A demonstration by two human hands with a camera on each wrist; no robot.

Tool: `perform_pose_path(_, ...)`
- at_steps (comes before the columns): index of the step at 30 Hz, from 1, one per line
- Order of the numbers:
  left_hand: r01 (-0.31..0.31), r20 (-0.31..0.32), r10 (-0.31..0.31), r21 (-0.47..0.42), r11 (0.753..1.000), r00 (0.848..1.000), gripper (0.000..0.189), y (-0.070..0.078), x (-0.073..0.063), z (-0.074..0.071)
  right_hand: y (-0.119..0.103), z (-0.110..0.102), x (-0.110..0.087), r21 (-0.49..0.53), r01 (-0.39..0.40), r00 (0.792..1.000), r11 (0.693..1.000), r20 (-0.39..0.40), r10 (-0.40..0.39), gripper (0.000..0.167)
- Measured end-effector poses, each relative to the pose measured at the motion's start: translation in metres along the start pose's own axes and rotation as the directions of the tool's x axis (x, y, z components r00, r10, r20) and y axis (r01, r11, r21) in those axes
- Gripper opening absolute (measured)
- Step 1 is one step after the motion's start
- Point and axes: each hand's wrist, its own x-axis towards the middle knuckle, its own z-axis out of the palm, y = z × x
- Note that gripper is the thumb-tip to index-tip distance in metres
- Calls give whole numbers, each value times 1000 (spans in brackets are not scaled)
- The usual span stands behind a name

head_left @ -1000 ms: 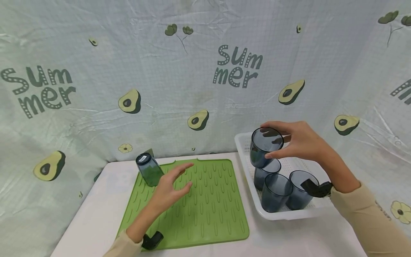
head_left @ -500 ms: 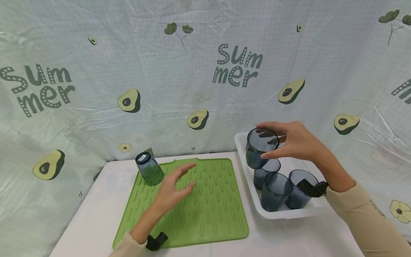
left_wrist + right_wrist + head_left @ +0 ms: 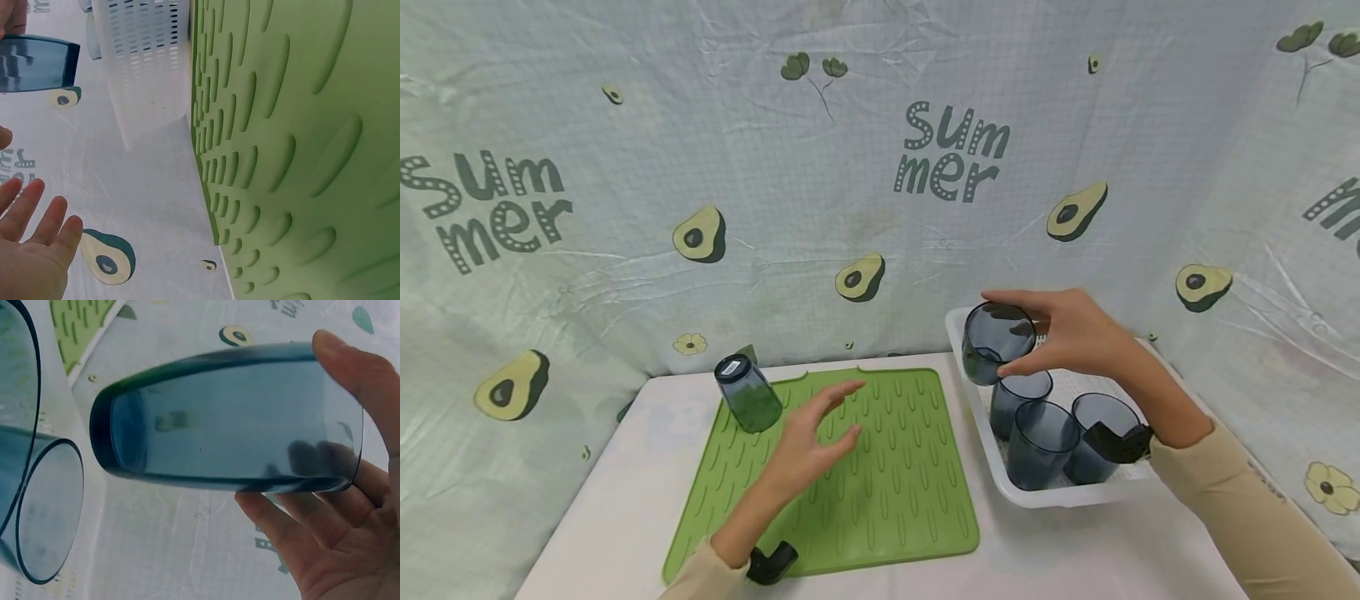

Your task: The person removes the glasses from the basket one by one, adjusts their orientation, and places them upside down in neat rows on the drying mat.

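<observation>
My right hand (image 3: 1071, 333) grips a blue-grey drinking glass (image 3: 992, 346) near its rim, mouth up, above the left part of a white basket (image 3: 1060, 498). In the right wrist view the thumb and fingers hold the glass (image 3: 231, 425) from opposite sides, with nothing inside it. Three more glasses stand upright in the basket, the front one (image 3: 1037, 450) nearest me. My left hand (image 3: 805, 442) hovers over a green ridged mat (image 3: 910, 500), fingers spread and holding nothing. Another glass (image 3: 748, 396) stands upside down at the mat's back left corner.
The mat lies on a white table (image 3: 617, 500), left of the basket. Behind the table hangs a pale cloth (image 3: 775, 208) printed with avocados and lettering. Perforated basket walls (image 3: 147, 62) show in the left wrist view.
My right hand has carried the glass a little to the left over the basket. The left hand has shifted slightly right above the mat, still holding nothing.
</observation>
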Motion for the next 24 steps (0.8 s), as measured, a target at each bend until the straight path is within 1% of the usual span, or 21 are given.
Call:
perform_pose_path(4,15,1,-15,9,1000,1000,59,0,-2,1,-3,5,1,-6,-38,999,999,12,38,85)
perform_pose_path(8,11,2,-11,12,1000,1000,59,-3,-4,2,-5,9,2,18,-54,998,998,23,53,83)
perform_pose_path(14,15,-11,-15,2,1000,1000,60,-2,-4,2,-8,13,5,51,-31,999,998,17,30,84)
perform_pose_path(19,16,-3,-16,-11,1000,1000,61,-2,-4,5,-12,17,3,101,-29,1000,994,5,29,84)
perform_pose_path(24,36,-3,-36,-20,999,999,62,-1,-2,7,-15,22,1,141,-13,1000,990,-14,15,84)
